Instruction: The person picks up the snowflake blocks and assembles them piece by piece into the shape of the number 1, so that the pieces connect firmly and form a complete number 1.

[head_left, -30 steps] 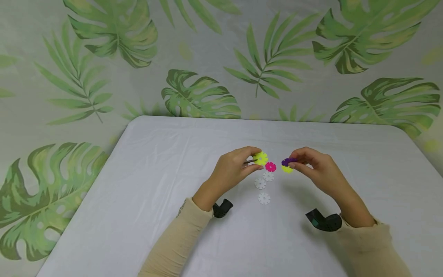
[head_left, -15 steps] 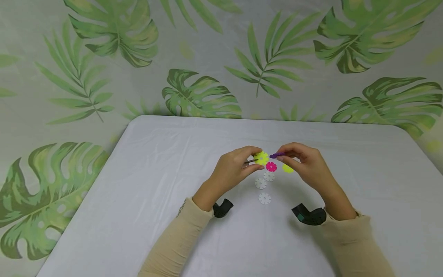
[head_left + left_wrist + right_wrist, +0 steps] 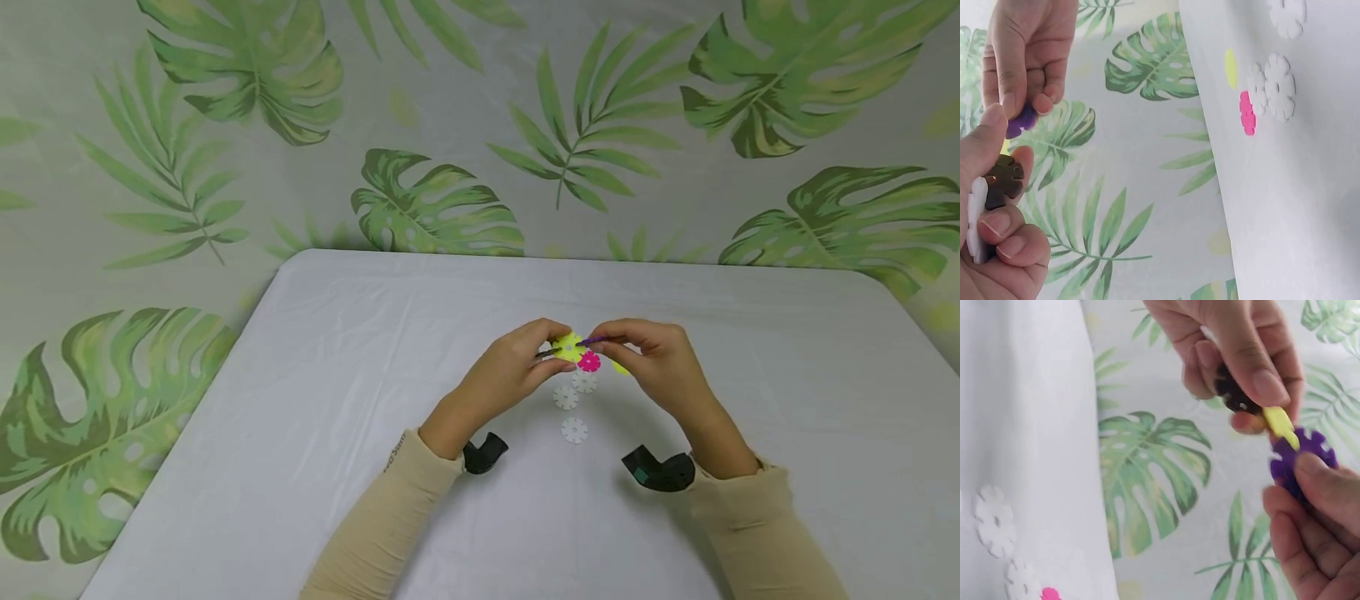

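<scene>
Above the white table's (image 3: 300, 467) far middle, the left hand (image 3: 504, 367) pinches a yellow notched disc (image 3: 567, 347) beside a dark disc (image 3: 1005, 178), its edge meeting the purple notched disc (image 3: 1285, 464) pinched by the right hand (image 3: 663, 367). Below lie a pink disc (image 3: 589, 361) and, nearer, three white discs (image 3: 574, 430). Lettering (image 3: 393, 450) on the left sleeve (image 3: 382, 517) is illegible.

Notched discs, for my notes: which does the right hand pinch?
The purple disc; the left hand holds a yellow disc and a dark disc, while the pink disc and three white discs lie on the table.
</scene>
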Available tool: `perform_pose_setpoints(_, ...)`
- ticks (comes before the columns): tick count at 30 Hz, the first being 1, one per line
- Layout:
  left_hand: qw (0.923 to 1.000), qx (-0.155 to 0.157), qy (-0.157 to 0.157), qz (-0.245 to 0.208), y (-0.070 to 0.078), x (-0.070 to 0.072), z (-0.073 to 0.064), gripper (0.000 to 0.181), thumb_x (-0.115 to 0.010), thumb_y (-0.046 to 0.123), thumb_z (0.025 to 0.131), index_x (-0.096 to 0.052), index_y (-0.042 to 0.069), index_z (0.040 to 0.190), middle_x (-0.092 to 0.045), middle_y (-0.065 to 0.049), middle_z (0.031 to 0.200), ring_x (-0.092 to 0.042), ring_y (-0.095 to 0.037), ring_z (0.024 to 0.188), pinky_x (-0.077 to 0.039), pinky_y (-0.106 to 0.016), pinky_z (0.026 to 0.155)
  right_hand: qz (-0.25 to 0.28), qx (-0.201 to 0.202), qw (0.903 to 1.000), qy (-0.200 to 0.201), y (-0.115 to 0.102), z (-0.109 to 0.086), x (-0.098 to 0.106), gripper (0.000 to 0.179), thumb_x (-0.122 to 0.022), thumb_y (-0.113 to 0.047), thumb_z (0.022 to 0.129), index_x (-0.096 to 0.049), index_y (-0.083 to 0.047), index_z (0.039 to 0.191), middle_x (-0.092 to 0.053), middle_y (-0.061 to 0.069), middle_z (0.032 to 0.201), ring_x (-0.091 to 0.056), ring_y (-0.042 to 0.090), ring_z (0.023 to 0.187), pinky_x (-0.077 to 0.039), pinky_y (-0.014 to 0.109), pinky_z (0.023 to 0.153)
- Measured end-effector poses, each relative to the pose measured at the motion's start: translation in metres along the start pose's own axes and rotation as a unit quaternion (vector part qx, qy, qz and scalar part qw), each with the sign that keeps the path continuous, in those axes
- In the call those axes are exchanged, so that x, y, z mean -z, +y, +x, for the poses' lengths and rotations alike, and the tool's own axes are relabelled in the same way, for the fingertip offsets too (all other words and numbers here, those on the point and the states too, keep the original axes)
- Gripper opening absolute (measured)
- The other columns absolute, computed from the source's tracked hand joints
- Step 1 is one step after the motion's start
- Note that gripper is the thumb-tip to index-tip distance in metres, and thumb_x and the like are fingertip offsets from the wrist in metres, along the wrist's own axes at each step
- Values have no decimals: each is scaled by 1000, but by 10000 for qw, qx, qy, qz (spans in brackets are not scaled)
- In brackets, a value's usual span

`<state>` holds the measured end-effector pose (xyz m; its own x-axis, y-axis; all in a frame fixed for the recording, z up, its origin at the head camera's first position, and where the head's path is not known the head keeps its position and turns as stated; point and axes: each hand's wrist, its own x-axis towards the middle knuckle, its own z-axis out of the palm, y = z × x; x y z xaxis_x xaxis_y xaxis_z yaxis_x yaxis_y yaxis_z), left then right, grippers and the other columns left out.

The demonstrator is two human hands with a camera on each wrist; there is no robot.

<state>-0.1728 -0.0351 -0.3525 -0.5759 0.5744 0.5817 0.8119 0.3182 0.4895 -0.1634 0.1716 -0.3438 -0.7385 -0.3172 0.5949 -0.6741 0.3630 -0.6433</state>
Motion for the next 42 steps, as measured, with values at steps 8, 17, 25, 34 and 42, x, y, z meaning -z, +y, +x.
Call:
perform_pose_setpoints(8, 9999, 48, -84, -39, -1, 1, 1, 36, -66, 13, 81, -52, -3, 110, -58, -8, 104, -56, -11, 91, -42, -11, 78, 157, -75, 9998, -97, 2, 0, -1, 23, -66, 15, 71, -68, 1, 88, -66, 8, 85, -59, 9, 79, -47, 17, 68)
perform_pose_setpoints(17, 9994, 304, -135, -67, -3, 3, 1, 40, -68, 15, 80, -53, -1, 113, -58, -7, 109, -57, -11, 93, -42, -12, 79, 508, -48, 9984, -226, 4, 0, 3, 25, -61, 20, 73, -64, 5, 94, -62, 12, 89, -57, 11, 84, -47, 17, 73)
perform_pose_setpoints(25, 9997, 158, -124, 128, -4, 4, 1, 44, -66, 22, 83, -52, 2, 120, -54, -6, 118, -57, -8, 87, -43, -12, 75, 526, -497, 9973, -120, 3, -3, 2, 21, -63, 11, 77, -64, 2, 96, -63, 10, 89, -59, 15, 73, -49, 18, 63)
perform_pose_setpoints(34, 9982, -216, 60, 556, 1, 1, 3, 45, -70, 21, 79, -54, 2, 118, -59, -5, 108, -56, -9, 78, -42, -14, 68, 1193, -975, 9879, -169, 1, -1, -3, 16, -61, 7, 80, -60, 4, 96, -61, 14, 80, -62, 22, 66, -52, 26, 63)
perform_pose_setpoints(42, 9924, -290, 389, 1130, 3, -1, 2, 39, -71, 24, 78, -60, 7, 111, -63, -1, 98, -56, -7, 70, -41, -15, 62, 1580, -1160, 9804, -172, -1, -3, -8, 15, -60, 8, 81, -57, 7, 95, -60, 16, 79, -63, 21, 66, -52, 28, 63)
